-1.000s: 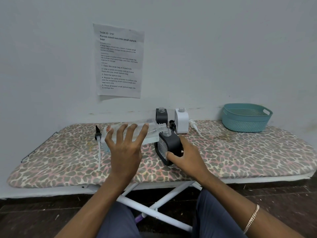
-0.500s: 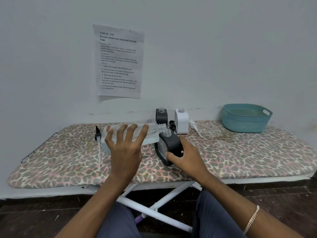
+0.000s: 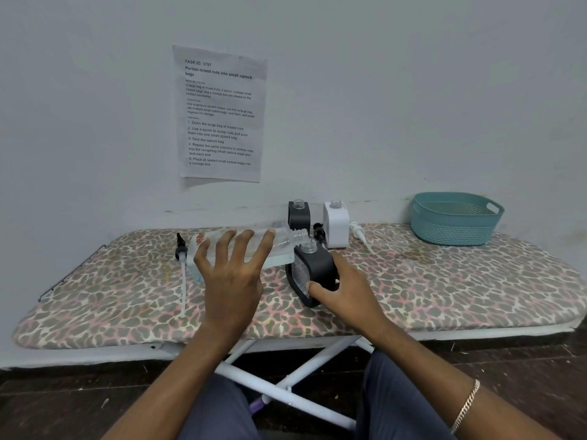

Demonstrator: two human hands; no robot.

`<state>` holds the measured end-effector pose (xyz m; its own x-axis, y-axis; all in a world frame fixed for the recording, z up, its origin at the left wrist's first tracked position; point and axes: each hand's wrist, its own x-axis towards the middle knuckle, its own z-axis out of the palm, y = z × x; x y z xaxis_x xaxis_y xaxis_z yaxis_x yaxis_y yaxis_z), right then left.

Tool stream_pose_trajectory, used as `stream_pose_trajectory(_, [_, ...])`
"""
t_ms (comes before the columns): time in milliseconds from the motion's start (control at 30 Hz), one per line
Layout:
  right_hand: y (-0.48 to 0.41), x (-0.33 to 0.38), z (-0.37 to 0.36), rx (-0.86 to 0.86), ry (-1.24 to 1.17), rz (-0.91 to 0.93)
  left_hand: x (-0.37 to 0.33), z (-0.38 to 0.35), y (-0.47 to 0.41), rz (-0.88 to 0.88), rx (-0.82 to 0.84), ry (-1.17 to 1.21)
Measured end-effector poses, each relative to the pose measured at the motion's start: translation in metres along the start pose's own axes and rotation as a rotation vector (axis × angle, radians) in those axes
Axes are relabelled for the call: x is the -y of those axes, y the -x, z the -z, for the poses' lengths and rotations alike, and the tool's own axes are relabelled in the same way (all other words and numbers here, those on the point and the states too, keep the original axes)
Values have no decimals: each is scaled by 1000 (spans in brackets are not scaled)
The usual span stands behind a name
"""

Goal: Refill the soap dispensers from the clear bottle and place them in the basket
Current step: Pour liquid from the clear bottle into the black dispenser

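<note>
lying near level in the grasp of left hand [image 3: 232,277], clear bottle [image 3: 251,246] has its mouth just above the open neck of black dispenser [image 3: 314,268], tilted on the board, right hand [image 3: 349,290] clasping its side. behind stand rear black dispenser [image 3: 298,217] and white dispenser [image 3: 335,227], uncapped. teal basket [image 3: 454,231] far right. fill levels hard to make out. leopard-print ironing board [image 3: 111,296], pale wall, printed sheet [image 3: 220,114].

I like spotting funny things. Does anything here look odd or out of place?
Yes. The paper on the wall is about portioning mixed nuts, yet the left hand tips a clear bottle toward a black soap dispenser, held tilted by the right hand. No spill shows.
</note>
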<state>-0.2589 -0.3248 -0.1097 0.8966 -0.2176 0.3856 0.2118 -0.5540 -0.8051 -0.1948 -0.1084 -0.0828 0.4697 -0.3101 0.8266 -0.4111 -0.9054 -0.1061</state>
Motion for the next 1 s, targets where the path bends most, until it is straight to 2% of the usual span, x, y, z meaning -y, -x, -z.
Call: stream_pose_trajectory(1000, [1, 1, 0, 5, -12, 11, 1, -1, 0, -6, -14, -7])
